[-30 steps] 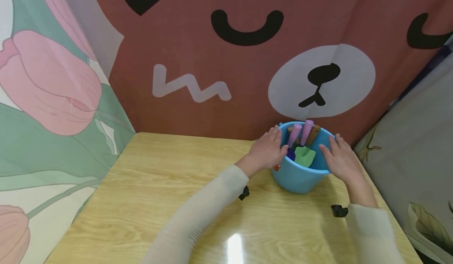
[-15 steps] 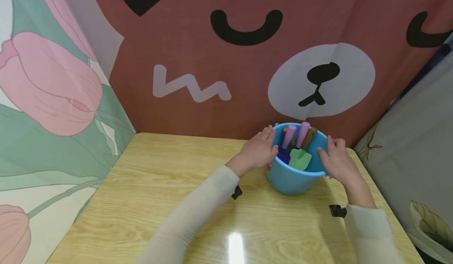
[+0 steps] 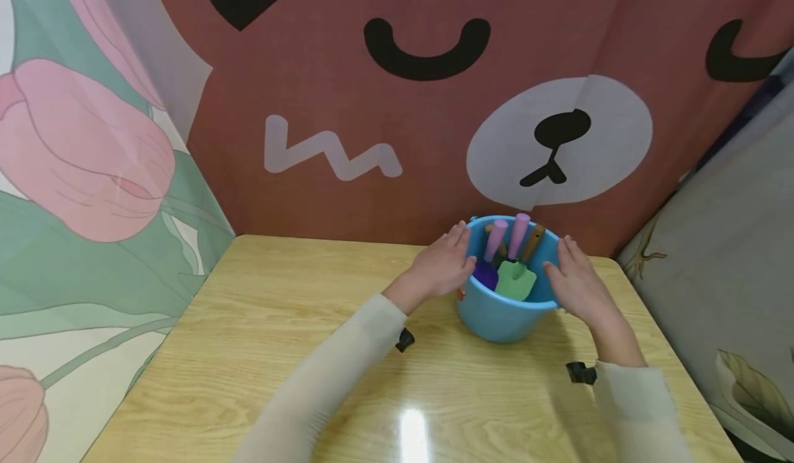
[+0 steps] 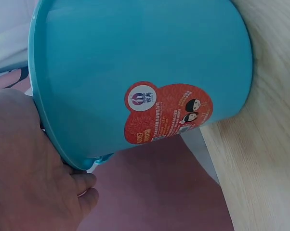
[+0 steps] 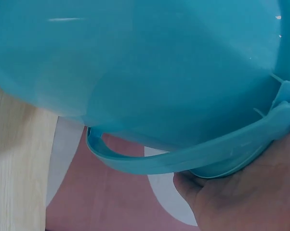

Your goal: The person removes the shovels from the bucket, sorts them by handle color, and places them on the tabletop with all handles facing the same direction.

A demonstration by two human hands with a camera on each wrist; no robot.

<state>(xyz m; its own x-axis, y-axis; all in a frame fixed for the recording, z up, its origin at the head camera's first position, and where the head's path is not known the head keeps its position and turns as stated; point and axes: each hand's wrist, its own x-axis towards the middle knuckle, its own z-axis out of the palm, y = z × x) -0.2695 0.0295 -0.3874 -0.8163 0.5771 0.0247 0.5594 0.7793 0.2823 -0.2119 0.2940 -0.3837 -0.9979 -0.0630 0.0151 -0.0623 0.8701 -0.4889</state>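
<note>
A light blue bucket (image 3: 504,318) stands upright near the table's back edge, between my two hands. Inside lean toy garden tools: pink handles (image 3: 520,234), a brown handle (image 3: 532,244), a green shovel blade (image 3: 516,281) and a dark purple piece (image 3: 486,274). My left hand (image 3: 438,264) presses the left side of the rim with fairly straight fingers. On the opposite side my right hand (image 3: 582,281) rests against the rim, fingers extended. A red sticker (image 4: 169,113) shows on the bucket's wall in the left wrist view. In the right wrist view the blue carry handle (image 5: 183,156) hangs along the side.
The wood-grain table (image 3: 279,353) runs up to a brown cloth (image 3: 322,201) printed with a bear face. Flowered cloth (image 3: 93,153) hangs on the left, and a grey cloth (image 3: 732,242) borders the right edge.
Both hands and the bucket have moved together to the left along the table. The tools have stayed inside, and the hands keep their places on either side of the rim.
</note>
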